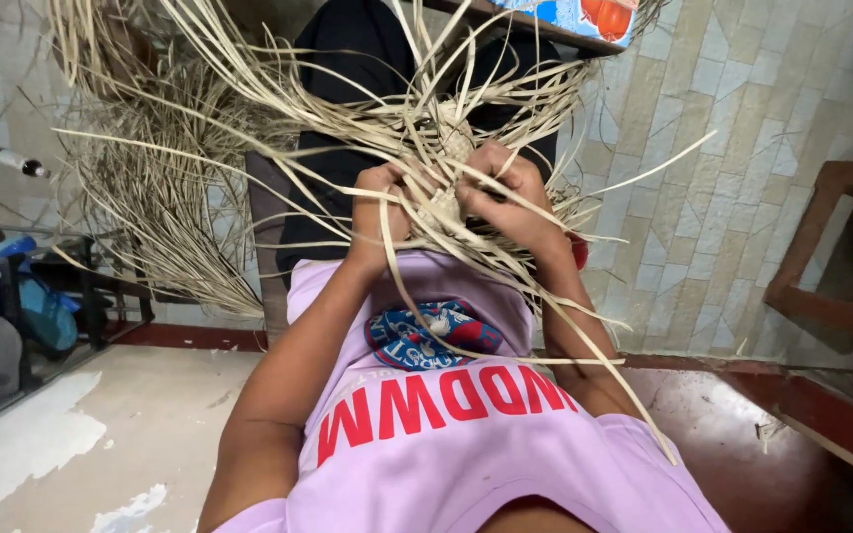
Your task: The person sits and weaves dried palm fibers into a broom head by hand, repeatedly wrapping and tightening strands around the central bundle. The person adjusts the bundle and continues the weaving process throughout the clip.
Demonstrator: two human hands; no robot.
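Tiled floor and a dark wooden bench (841, 247) at three o'clock frame the scene. At centre, left hand (379, 212) and right hand (505, 192) both pinch pale straw strips (426, 138), fanning toward twelve o'clock.

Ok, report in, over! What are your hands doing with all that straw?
Left hand, right hand: both shut on pale straw strips. Small woven patch between them. Loose strands trail over the lilac shirt.

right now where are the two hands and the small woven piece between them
left hand (379, 205), head view, on the knuckles
right hand (507, 192), head view, on the back of the hand
woven piece (455, 145), head view, on its plaited top
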